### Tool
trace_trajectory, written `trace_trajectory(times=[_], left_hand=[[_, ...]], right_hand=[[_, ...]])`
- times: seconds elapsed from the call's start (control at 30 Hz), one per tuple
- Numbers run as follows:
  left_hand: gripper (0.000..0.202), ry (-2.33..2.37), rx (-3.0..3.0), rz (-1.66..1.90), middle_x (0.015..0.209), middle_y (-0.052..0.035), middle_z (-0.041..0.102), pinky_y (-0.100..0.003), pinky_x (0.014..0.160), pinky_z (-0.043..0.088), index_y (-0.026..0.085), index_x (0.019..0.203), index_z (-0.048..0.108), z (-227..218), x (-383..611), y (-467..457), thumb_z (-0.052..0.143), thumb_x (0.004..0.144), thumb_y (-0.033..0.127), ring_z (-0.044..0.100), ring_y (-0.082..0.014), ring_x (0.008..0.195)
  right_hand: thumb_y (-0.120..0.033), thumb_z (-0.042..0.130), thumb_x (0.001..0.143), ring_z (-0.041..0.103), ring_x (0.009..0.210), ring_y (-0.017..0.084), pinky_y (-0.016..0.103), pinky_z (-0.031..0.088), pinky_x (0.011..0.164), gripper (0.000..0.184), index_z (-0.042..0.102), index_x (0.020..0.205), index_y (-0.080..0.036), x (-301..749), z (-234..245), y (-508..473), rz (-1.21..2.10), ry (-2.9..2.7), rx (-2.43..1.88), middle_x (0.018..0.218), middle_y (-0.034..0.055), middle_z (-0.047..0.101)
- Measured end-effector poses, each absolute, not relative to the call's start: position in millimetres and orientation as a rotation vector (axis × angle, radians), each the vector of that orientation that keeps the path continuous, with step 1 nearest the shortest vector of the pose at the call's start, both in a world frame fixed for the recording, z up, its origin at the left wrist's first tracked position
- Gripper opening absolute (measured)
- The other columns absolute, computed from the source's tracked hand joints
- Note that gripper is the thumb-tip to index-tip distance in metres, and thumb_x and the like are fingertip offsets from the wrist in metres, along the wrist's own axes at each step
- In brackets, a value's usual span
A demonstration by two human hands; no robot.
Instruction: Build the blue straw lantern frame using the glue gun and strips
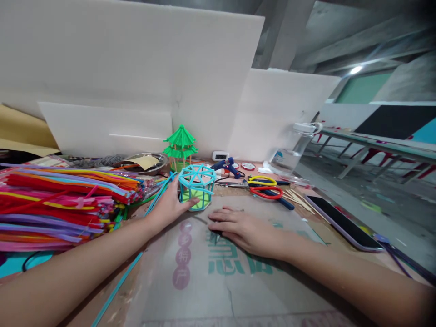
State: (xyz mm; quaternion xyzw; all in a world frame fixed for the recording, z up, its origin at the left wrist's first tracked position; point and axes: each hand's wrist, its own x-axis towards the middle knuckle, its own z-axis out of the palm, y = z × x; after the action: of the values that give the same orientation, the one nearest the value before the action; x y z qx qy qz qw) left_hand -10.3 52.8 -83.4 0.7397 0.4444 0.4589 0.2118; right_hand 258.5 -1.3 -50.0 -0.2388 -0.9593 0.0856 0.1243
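Note:
My left hand (pixel 170 204) grips a small blue pipe-cleaner cage (pixel 197 186) with a green base, standing on the cardboard sheet (pixel 211 281). My right hand (pixel 243 229) lies flat on the cardboard just right of the cage, fingers stretched out, holding nothing. A loose blue pipe cleaner (pixel 116 286) lies along the cardboard under my left forearm.
A big pile of coloured pipe cleaners (pixel 64 204) lies at the left. Behind the cage stand a green paper pagoda (pixel 180 145), a metal bowl (pixel 146 162), a blue glue gun (pixel 229 167), scissors (pixel 267 188), wooden sticks (pixel 301 200) and a water bottle (pixel 293 150). A phone (pixel 344 222) lies at the right edge.

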Motion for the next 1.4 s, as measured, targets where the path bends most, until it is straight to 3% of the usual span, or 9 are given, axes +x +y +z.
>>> trace_trajectory(times=[0.2, 0.37, 0.63, 0.7, 0.77, 0.83, 0.97, 1.1, 1.4], left_hand=[[0.094, 1.165, 2.016, 1.299, 0.150, -0.0182, 0.051, -0.052, 0.118, 0.039, 0.019, 0.155, 0.027, -83.5, -10.2, 49.2, 0.075, 0.082, 0.054, 0.051, -0.0324, 0.139], [0.101, 1.158, 2.054, 1.260, 0.151, -0.0172, 0.051, -0.051, 0.116, 0.042, 0.022, 0.158, 0.022, -80.5, -7.9, 44.9, 0.078, 0.079, 0.053, 0.051, -0.0335, 0.139], [0.111, 1.227, 2.195, 1.262, 0.158, -0.0193, 0.038, -0.056, 0.119, 0.037, 0.024, 0.160, 0.015, -83.2, -13.1, 44.0, 0.081, 0.075, 0.053, 0.042, -0.0373, 0.145], [0.104, 1.253, 2.298, 1.360, 0.160, -0.0198, 0.031, -0.058, 0.121, 0.032, 0.024, 0.158, 0.018, -79.6, -16.8, 40.0, 0.078, 0.078, 0.052, 0.034, -0.0374, 0.149], [0.079, 1.228, 2.431, 1.455, 0.159, -0.0182, 0.031, -0.056, 0.122, 0.031, 0.023, 0.153, 0.027, -71.8, -19.7, 34.2, 0.068, 0.089, 0.044, 0.032, -0.0332, 0.150], [0.047, 1.149, 2.578, 1.499, 0.148, -0.0151, 0.044, -0.051, 0.119, 0.036, 0.023, 0.140, 0.042, -61.7, -21.3, 28.6, 0.058, 0.096, 0.030, 0.041, -0.0271, 0.143], [0.024, 1.057, 2.759, 1.519, 0.127, -0.0100, 0.058, -0.048, 0.112, 0.043, 0.022, 0.119, 0.058, -45.1, -23.6, 24.2, 0.055, 0.095, 0.020, 0.053, -0.0248, 0.129], [0.016, 1.066, 2.861, 1.547, 0.120, -0.0069, 0.061, -0.048, 0.109, 0.047, 0.024, 0.107, 0.065, -35.0, -28.1, 26.8, 0.059, 0.092, 0.021, 0.057, -0.0245, 0.121], [0.016, 1.029, 3.204, 1.363, 0.117, -0.0037, 0.067, -0.053, 0.119, 0.037, 0.027, 0.102, 0.069, -16.8, -29.5, 25.4, 0.067, 0.088, 0.020, 0.059, -0.0252, 0.124]], right_hand=[[-0.025, 0.047, 0.104, 0.064, 0.125, 0.025, 0.049, 0.050, 0.110, 0.034, 0.069, 0.130, -0.027, 308.1, -46.7, 1.6, 0.036, -2.747, -0.932, 0.138, 0.0085, 0.067], [-0.026, 0.051, 0.100, 0.068, 0.117, 0.029, 0.048, 0.055, 0.100, 0.029, 0.073, 0.118, -0.021, 327.7, -41.3, 16.0, 0.016, -2.559, -1.175, 0.126, 0.0128, 0.072], [-0.032, 0.066, 0.092, 0.066, 0.083, 0.019, 0.031, 0.051, 0.074, 0.015, 0.067, 0.100, -0.019, 246.0, -35.1, 22.7, 0.310, -2.268, -1.158, 0.094, 0.0056, 0.073], [-0.033, 0.067, 0.092, 0.064, 0.080, 0.019, 0.030, 0.049, 0.072, 0.017, 0.066, 0.101, -0.018, 237.4, -44.7, 24.9, 0.310, -2.238, -1.096, 0.090, 0.0053, 0.071], [-0.034, 0.066, 0.093, 0.063, 0.077, 0.018, 0.030, 0.048, 0.071, 0.019, 0.066, 0.101, -0.017, 236.9, -54.9, 27.2, 0.305, -2.236, -1.041, 0.088, 0.0055, 0.070], [-0.034, 0.064, 0.095, 0.063, 0.076, 0.019, 0.030, 0.048, 0.070, 0.018, 0.067, 0.101, -0.017, 240.3, -62.4, 29.1, 0.283, -2.261, -1.010, 0.086, 0.0059, 0.071], [-0.033, 0.057, 0.099, 0.065, 0.083, 0.021, 0.034, 0.050, 0.077, 0.021, 0.071, 0.104, -0.018, 245.0, -67.3, 32.7, 0.189, -2.338, -0.964, 0.091, 0.0090, 0.073], [-0.033, 0.056, 0.100, 0.067, 0.093, 0.024, 0.037, 0.053, 0.082, 0.025, 0.072, 0.112, -0.017, 244.5, -68.9, 36.3, 0.145, -2.393, -0.883, 0.096, 0.0123, 0.074], [-0.032, 0.055, 0.102, 0.066, 0.095, 0.023, 0.036, 0.053, 0.085, 0.029, 0.072, 0.118, -0.015, 242.9, -70.3, 36.3, 0.197, -2.458, -0.859, 0.106, 0.0126, 0.074]])
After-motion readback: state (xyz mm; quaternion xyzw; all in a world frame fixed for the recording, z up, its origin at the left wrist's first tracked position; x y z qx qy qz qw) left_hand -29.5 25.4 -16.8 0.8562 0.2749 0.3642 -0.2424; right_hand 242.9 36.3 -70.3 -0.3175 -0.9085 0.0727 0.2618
